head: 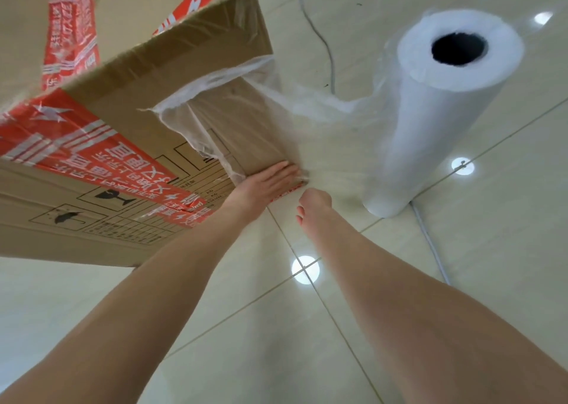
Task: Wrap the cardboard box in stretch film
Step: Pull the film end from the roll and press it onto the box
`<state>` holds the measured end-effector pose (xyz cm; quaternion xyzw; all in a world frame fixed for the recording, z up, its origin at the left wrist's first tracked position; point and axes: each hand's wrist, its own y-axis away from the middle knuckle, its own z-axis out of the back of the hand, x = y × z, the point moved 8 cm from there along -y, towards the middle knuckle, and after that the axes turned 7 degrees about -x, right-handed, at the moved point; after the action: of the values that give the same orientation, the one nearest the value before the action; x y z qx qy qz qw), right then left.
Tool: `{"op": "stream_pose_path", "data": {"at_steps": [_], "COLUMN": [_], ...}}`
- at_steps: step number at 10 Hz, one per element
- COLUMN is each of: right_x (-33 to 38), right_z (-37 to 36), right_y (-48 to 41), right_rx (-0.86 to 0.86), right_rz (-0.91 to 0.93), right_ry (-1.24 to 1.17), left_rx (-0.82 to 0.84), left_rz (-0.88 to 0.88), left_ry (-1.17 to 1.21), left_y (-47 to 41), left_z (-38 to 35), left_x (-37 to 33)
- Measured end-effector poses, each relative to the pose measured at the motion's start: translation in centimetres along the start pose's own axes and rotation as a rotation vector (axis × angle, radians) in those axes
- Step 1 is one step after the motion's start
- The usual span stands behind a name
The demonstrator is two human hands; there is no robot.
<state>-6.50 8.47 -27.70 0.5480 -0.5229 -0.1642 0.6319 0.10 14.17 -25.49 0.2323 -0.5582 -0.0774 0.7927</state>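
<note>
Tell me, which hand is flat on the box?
The left hand: its straight fingers press the cardboard box near its bottom corner. The right hand is curled beside it, off the box.

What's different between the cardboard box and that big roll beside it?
The cardboard box is brown and flat-sided with red printed tape; the film roll is white and round with a dark hollow core. The box is bulkier; the roll is slim, standing upright. Both sit on the tiled floor, joined by stretched film.
</note>
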Motion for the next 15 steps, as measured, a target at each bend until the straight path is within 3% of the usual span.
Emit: {"op": "stream_pose_path", "data": {"at_steps": [1, 2, 3, 4, 5, 7, 8, 9, 11, 13, 15], "right_x": [0.2, 1.1, 3.5, 5.6, 7.7, 10.5, 11.5, 12.9, 16.2, 20.4, 22.1], "right_z": [0.0, 0.4, 0.3, -0.2, -0.6, -1.2, -1.8, -1.7, -1.2, -1.6, -2.0], "right_y": [-0.6, 0.5, 3.2, 5.7, 8.4, 12.4, 14.3, 15.6, 17.9, 21.2, 19.6], "right_rx": [0.020, -0.115, -0.231, -0.232, -0.234, -0.200, -0.198, -0.225, -0.273, -0.292, -0.325], "right_rz": [0.078, 0.282, 0.570, 0.692, 0.789, 0.938, 0.983, 1.019, 1.099, 1.352, 1.395], "right_ry": [0.127, 0.298, 0.385, 0.358, 0.355, 0.377, 0.372, 0.367, 0.460, 0.599, 0.738], "left_rx": [-0.067, -0.074, -0.120, -0.240, -0.130, -0.151, -0.054, -0.163, -0.106, -0.094, -0.092], "left_rz": [0.031, 0.049, 0.110, 0.196, 0.140, 0.211, 0.180, 0.274, 0.276, 0.341, 0.450], "left_ry": [0.253, 0.163, 0.225, 0.220, 0.135, 0.225, 0.114, 0.117, 0.021, 0.017, 0.118], "left_y": [0.2, 1.6, 2.2, 3.6, 4.8, 7.2, 8.4, 9.1, 10.3, 8.3, 6.3], "left_z": [-0.2, 0.2, 2.0, 2.7, 2.6, 3.9, 4.5, 5.9, 6.0, 7.3, 8.4], "left_x": [0.1, 2.4, 4.7, 8.3, 10.0, 15.0, 16.2, 18.5, 20.3, 23.1, 24.3]}}
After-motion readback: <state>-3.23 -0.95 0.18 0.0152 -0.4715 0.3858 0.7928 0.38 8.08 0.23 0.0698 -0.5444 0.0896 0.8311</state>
